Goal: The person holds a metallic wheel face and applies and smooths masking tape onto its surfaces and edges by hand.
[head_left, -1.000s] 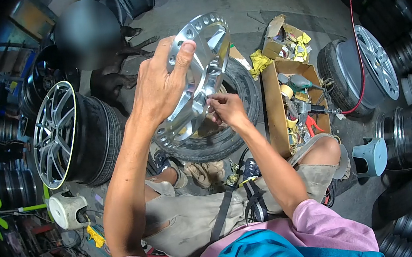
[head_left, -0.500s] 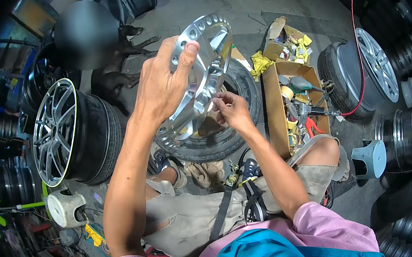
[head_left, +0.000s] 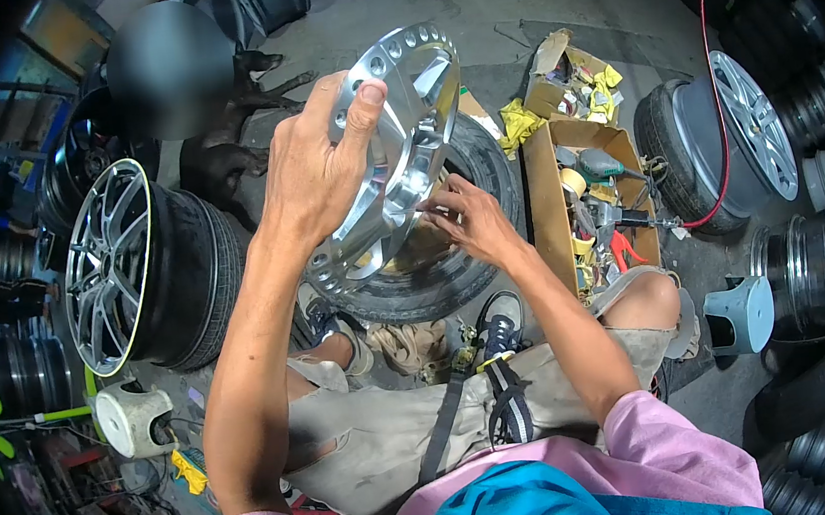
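Note:
A shiny silver wheel centre disc (head_left: 412, 175), with spokes and a ring of holes along its edge, is held up tilted above a tyre on the floor. My left hand (head_left: 322, 161) is closed on the disc's upper left edge, thumb pressed over the rim. My right hand (head_left: 477, 219) is at the disc's lower right side near the hub, its fingers bent together against a spoke. Whatever may be in those fingertips is hidden. Below lies the tyre (head_left: 447, 299), partly covered by the disc and my hands.
At my right stands a cardboard box (head_left: 547, 213) of tools and sandpaper, with a smaller box (head_left: 546, 93) behind. Tyred wheels stand left (head_left: 112, 269) and right (head_left: 672, 145). A red hose (head_left: 715, 75) hangs at right. Stools (head_left: 133, 418) (head_left: 740, 315) flank me. A dog (head_left: 222, 162) lies ahead.
The disc has turned slightly, with its face opening more toward me. My right hand has shifted a little and its fingers have rearranged beside the hub. My left hand keeps its hold.

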